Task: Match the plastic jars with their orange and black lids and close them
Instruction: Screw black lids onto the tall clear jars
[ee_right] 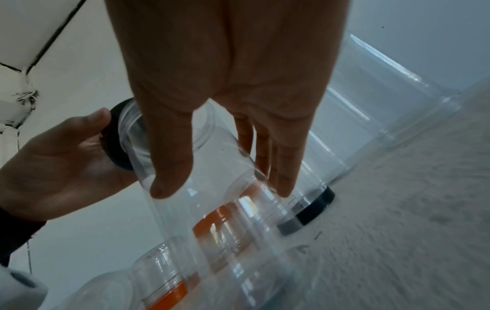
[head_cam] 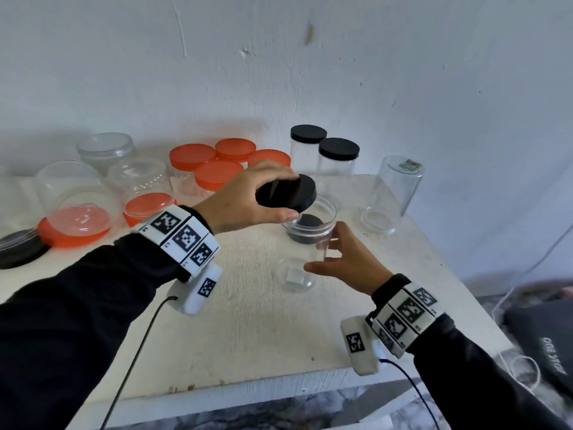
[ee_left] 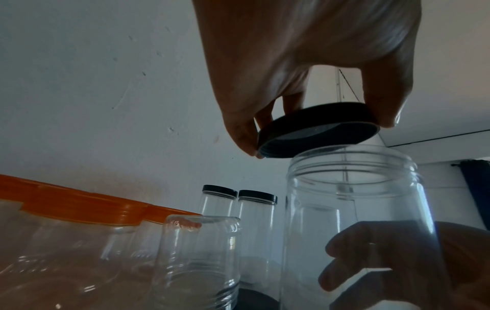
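Two hands above pale table (white wall behind).

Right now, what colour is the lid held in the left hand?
Black. The lid in the left hand shows best in the head view.

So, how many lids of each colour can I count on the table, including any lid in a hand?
Orange lids: 6
Black lids: 5, one of them gripped by the left hand above the open jar that the right hand holds
Total: 11
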`<state>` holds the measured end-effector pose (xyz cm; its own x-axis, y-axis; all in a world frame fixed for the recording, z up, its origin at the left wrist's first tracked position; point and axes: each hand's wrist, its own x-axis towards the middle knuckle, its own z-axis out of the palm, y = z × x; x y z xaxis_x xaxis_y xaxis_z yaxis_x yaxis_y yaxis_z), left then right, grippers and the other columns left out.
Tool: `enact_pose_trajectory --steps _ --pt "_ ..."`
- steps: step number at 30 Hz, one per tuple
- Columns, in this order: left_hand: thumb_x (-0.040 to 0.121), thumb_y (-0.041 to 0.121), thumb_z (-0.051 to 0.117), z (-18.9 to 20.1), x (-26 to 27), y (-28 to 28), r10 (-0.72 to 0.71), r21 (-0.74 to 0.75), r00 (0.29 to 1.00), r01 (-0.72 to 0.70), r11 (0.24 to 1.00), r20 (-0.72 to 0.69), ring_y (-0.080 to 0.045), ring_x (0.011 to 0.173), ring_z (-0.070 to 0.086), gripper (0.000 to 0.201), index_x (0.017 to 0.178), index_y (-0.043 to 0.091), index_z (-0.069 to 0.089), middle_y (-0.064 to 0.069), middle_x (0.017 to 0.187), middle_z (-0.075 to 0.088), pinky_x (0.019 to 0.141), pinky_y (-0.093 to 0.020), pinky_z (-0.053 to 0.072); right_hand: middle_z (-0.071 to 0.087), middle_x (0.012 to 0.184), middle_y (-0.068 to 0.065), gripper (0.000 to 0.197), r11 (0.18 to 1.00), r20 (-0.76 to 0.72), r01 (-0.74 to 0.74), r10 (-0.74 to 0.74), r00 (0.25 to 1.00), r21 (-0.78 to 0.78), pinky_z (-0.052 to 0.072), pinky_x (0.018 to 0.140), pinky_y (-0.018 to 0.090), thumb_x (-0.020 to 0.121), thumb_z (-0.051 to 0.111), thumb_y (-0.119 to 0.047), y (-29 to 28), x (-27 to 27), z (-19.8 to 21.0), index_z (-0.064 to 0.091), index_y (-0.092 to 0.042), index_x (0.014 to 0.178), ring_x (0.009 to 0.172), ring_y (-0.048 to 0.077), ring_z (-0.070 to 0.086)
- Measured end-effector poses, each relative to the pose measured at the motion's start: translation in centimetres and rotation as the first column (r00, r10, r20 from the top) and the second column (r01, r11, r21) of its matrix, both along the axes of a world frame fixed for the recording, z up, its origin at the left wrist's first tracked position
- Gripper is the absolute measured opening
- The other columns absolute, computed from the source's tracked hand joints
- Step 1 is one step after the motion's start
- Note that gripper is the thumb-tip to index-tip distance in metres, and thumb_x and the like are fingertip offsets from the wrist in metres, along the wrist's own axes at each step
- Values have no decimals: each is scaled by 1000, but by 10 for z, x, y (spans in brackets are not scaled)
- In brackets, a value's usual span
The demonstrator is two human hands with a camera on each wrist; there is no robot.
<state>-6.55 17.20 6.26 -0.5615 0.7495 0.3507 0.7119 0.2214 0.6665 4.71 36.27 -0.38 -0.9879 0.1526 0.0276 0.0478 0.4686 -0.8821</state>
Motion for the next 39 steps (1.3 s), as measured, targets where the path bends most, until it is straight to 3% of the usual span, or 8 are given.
enact_pose_trajectory --steps 8,17,23,25,27,31,35,39 --pt "61 61 62 1 4 10 -30 -70 998 26 997 -60 -4 121 42 71 121 24 56 8 130 49 103 -26 37 49 127 2 56 1000 -36 -17 17 999 -14 50 76 14 70 81 -18 -6 -3 -3 45 -24 112 109 11 53" --pt "64 51 67 1 5 16 -44 -160 988 21 987 -146 -7 126 34 67 124 22 56 7 136 46 97 -13 23 51 124 2 61 999 -11 -42 42 999 -32 51 86 24 68 81 -17 -7 -7 -1 46 -21 118 112 12 53" --pt "60 64 59 -6 5 13 -55 -137 989 36 990 -135 -7 128 34 76 124 23 55 7 135 46 103 -20 26 51 121 -1 63 998 7 -57 57 998 -15 51 86 24 68 82 -16 -7 -7 2 45 -20 119 111 11 53" --pt "59 64 60 -6 7 13 -56 -116 991 43 992 -118 -5 128 33 78 126 23 53 8 135 45 102 -13 24 50 118 -5 65 997 24 -77 77 997 8 50 87 25 68 82 -17 -7 -7 6 43 -21 120 109 9 52" --pt "57 62 66 -8 9 13 -46 -88 997 40 995 -65 -1 127 32 88 133 22 45 9 138 40 101 -6 24 47 119 -8 74 990 64 -125 121 991 62 47 93 28 67 82 -21 -5 -7 13 37 -21 127 111 8 49" --pt "56 56 78 -27 11 3 19 -39 991 -14 999 134 -1 132 27 112 145 22 20 8 148 25 106 -17 25 41 131 -5 107 981 19 -133 132 991 142 39 97 27 53 76 -45 7 -8 46 21 -20 141 119 11 45" --pt "57 39 81 -46 18 -2 83 -18 953 -82 997 291 0 128 26 113 145 24 11 15 140 26 106 -23 23 38 138 -4 99 937 13 -192 197 980 291 36 97 24 61 72 -45 9 -12 89 22 -23 143 122 8 42" --pt "56 40 84 -60 18 4 37 86 910 -80 993 413 7 125 35 105 139 30 20 25 132 35 101 -19 33 33 145 -6 89 744 166 -373 341 925 554 32 102 24 73 73 -42 -6 -23 113 23 -27 145 128 10 37"
